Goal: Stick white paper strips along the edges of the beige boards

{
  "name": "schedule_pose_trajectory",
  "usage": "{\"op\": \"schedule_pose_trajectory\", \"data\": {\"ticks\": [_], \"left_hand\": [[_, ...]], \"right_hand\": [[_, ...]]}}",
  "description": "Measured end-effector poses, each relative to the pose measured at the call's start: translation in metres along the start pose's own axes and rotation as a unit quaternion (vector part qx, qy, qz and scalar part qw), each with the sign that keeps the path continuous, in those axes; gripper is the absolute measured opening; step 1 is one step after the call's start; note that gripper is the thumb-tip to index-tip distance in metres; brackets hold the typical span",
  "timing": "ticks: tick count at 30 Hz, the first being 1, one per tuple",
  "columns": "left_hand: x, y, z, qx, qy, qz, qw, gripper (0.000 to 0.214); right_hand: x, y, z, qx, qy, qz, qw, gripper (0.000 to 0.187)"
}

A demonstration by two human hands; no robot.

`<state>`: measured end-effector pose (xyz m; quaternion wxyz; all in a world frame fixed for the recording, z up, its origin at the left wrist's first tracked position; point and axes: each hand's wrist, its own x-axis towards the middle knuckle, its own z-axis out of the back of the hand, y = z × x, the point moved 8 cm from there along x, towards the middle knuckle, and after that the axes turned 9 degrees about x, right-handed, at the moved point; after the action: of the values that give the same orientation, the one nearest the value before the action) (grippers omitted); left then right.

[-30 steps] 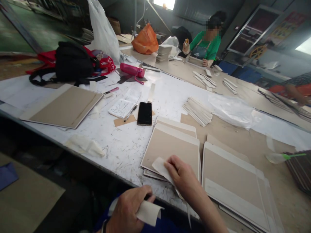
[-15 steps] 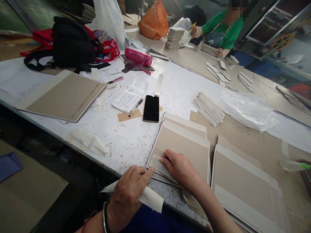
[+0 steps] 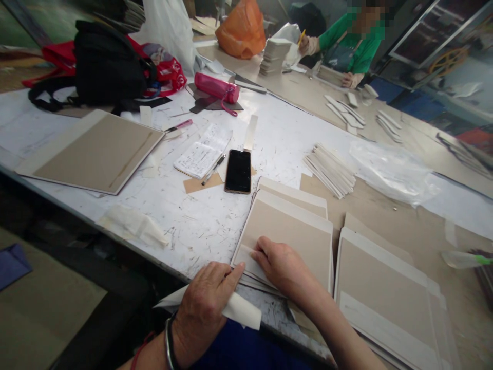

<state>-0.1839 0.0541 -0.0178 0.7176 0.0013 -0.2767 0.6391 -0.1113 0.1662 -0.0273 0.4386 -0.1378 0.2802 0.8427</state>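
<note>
A stack of brown cardboard sheets with white edges [image 3: 292,231] lies near the table's front edge. My right hand [image 3: 283,267] presses a white paper strip [image 3: 246,259] onto the near edge of the top sheet, fingers curled over it. My left hand [image 3: 204,303] is closed on a loose white backing strip [image 3: 241,311], its forefinger pointing at the stack's near left corner. A second stack of the same sheets [image 3: 385,293] lies to the right.
A black phone [image 3: 238,171], a notepad with a pen [image 3: 200,156] and a large board [image 3: 96,154] lie on the white table [image 3: 185,226]. Paper strips [image 3: 331,169] and clear plastic [image 3: 393,169] sit further back. A person in green [image 3: 346,43] works across the table.
My right hand has laid the white strip down flat on the top sheet. My left hand has come up to the stack's corner with its strip. The view tilted down.
</note>
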Motion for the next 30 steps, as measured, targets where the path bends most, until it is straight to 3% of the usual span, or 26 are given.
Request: {"op": "schedule_pose_trajectory", "data": {"ticks": [9, 11, 13, 15, 21, 25, 30], "left_hand": [[0.001, -0.004, -0.005, 0.042, 0.005, -0.026, 0.999, 0.044], [0.001, -0.004, -0.006, 0.050, -0.001, -0.032, 0.998, 0.044], [0.000, -0.004, -0.006, 0.047, -0.004, -0.037, 0.998, 0.041], [-0.001, -0.004, -0.007, 0.041, -0.006, -0.048, 0.998, 0.037], [-0.003, -0.007, -0.007, 0.040, -0.007, -0.079, 0.996, 0.036], [-0.004, -0.010, -0.006, 0.052, -0.011, -0.108, 0.993, 0.037], [-0.007, -0.011, -0.009, 0.064, 0.000, -0.117, 0.991, 0.044]], "right_hand": [[-0.010, -0.004, 0.004, 0.058, -0.011, -0.005, 0.998, 0.017], [-0.025, -0.017, 0.008, 0.084, -0.004, -0.015, 0.996, 0.019], [-0.045, -0.037, 0.009, 0.091, 0.011, -0.035, 0.995, 0.007], [-0.067, -0.063, 0.010, 0.100, 0.009, -0.063, 0.993, 0.013], [-0.103, -0.118, 0.011, 0.181, -0.091, -0.119, 0.972, 0.021], [-0.105, -0.125, 0.011, 0.139, -0.154, -0.146, 0.967, 0.016], [-0.104, -0.122, 0.009, 0.079, -0.167, -0.144, 0.972, 0.012]]}}
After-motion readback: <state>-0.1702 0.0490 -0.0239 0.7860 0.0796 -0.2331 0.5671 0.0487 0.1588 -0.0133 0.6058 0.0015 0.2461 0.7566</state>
